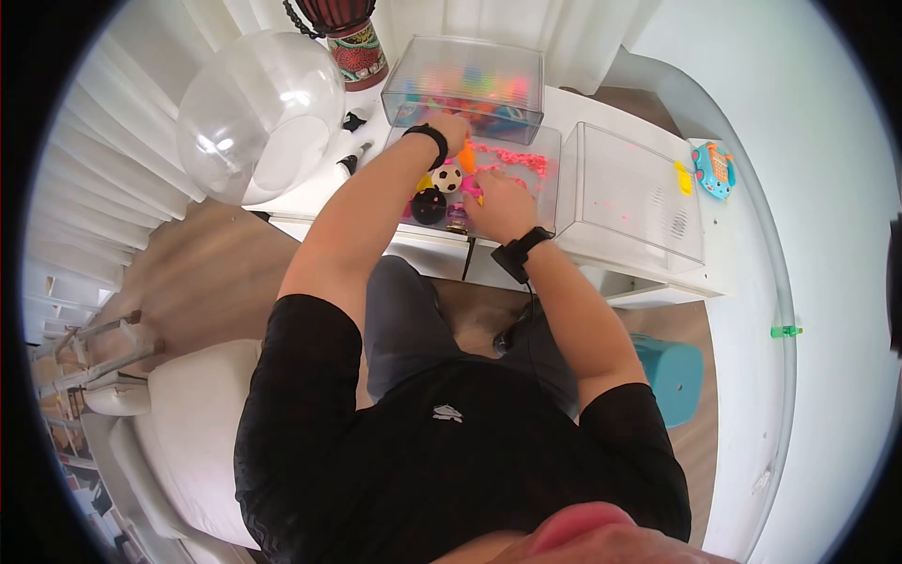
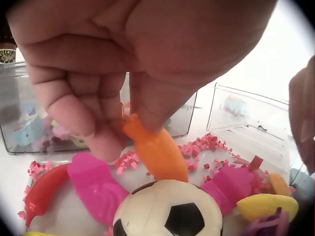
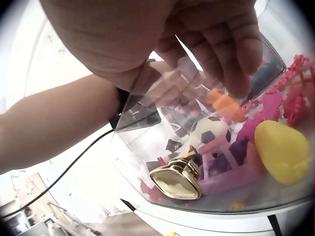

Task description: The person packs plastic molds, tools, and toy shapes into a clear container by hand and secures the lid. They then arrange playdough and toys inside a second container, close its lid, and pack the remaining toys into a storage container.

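My left hand (image 1: 449,132) reaches over a clear shallow tray (image 1: 554,160) and pinches an orange carrot-shaped toy (image 2: 160,155) between thumb and fingers. The toy hangs just behind a small soccer ball (image 2: 187,216). Flat magenta shapes (image 2: 96,187) and a red chili-shaped toy (image 2: 47,191) lie around the ball. Over the tray's right half hovers my right hand (image 1: 503,207), its fingers loosely bent and holding nothing. Below it, in the right wrist view, are a yellow rounded toy (image 3: 283,152) and a shiny gold-based piece (image 3: 177,182). A black ball (image 1: 429,206) sits near the front edge.
Small pink pieces (image 1: 526,160) are scattered along the tray's back. Behind stands a clear box (image 1: 460,80) with colourful toys. Another clear box (image 1: 639,202) is on the right, beside a blue toy telephone (image 1: 714,171). A big transparent globe (image 1: 258,113) stands at left.
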`<state>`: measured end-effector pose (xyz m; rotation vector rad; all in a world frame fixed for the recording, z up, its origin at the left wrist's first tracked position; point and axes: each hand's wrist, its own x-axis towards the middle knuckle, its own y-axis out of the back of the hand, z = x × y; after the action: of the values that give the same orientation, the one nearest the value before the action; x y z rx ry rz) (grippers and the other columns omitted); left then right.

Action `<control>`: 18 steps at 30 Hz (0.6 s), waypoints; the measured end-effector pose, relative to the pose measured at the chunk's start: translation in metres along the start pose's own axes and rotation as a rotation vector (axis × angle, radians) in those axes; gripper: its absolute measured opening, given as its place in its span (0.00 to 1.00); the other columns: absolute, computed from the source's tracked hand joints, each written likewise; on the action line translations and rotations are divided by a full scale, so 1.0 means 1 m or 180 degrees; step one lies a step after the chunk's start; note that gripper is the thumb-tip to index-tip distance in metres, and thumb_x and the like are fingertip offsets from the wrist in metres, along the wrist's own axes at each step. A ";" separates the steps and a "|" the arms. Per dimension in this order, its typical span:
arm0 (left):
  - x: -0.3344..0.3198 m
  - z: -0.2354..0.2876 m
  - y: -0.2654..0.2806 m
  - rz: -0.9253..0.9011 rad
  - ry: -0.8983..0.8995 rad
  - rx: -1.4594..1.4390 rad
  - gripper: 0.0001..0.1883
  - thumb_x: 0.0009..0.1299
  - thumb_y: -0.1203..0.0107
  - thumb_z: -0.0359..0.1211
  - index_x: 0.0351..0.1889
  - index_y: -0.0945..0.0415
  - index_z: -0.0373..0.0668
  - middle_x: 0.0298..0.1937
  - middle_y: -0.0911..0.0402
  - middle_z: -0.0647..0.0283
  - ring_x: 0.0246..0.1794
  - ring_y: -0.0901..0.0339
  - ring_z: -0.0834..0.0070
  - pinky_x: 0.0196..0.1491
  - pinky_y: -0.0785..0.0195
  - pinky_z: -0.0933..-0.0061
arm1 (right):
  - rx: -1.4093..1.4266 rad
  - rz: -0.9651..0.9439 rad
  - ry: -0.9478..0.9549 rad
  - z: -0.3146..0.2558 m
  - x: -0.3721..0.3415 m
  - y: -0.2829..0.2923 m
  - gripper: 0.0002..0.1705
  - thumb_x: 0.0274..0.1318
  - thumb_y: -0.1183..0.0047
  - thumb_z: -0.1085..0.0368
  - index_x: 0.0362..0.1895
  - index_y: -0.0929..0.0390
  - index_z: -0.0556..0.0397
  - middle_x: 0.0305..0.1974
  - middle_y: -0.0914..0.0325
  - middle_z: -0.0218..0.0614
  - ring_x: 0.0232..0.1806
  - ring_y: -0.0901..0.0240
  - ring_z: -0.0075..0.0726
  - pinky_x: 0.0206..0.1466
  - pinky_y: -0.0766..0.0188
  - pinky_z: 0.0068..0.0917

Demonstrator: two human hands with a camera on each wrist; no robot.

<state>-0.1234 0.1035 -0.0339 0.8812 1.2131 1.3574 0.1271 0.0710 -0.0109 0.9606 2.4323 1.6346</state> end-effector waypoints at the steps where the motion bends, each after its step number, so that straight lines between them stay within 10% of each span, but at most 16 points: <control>1: 0.000 0.003 0.000 -0.0107 0.0000 0.0161 0.19 0.71 0.41 0.35 0.60 0.17 0.49 0.57 0.14 0.51 0.59 0.17 0.52 0.61 0.25 0.52 | 0.0002 0.0006 0.0045 0.002 0.001 -0.002 0.20 0.64 0.42 0.52 0.49 0.18 0.56 0.47 0.18 0.53 0.46 0.17 0.59 0.50 0.19 0.50; 6: -0.014 0.016 0.008 -0.0234 0.0379 0.0162 0.24 0.71 0.41 0.33 0.67 0.22 0.49 0.64 0.17 0.49 0.63 0.19 0.52 0.64 0.26 0.53 | -0.0058 -0.0019 0.0008 0.000 0.001 -0.001 0.20 0.64 0.42 0.52 0.49 0.18 0.55 0.46 0.17 0.52 0.45 0.16 0.58 0.49 0.19 0.50; 11: -0.059 0.012 0.022 0.0809 -0.0259 -0.0585 0.25 0.73 0.41 0.36 0.68 0.24 0.44 0.64 0.19 0.49 0.63 0.21 0.50 0.66 0.29 0.54 | -0.0047 0.0066 0.0075 0.001 0.001 -0.003 0.18 0.63 0.41 0.52 0.47 0.17 0.53 0.45 0.17 0.50 0.44 0.16 0.57 0.48 0.19 0.50; 18: -0.125 0.037 0.024 0.0524 -0.0080 -0.1000 0.17 0.74 0.40 0.40 0.54 0.16 0.39 0.44 0.11 0.53 0.47 0.14 0.54 0.51 0.23 0.57 | 0.0014 0.0175 -0.0042 0.000 -0.001 -0.006 0.13 0.60 0.39 0.54 0.44 0.16 0.46 0.46 0.16 0.41 0.48 0.17 0.50 0.49 0.22 0.48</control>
<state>-0.0730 -0.0099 0.0123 0.7826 0.8905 1.6119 0.1250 0.0685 -0.0164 1.0443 2.4233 1.6348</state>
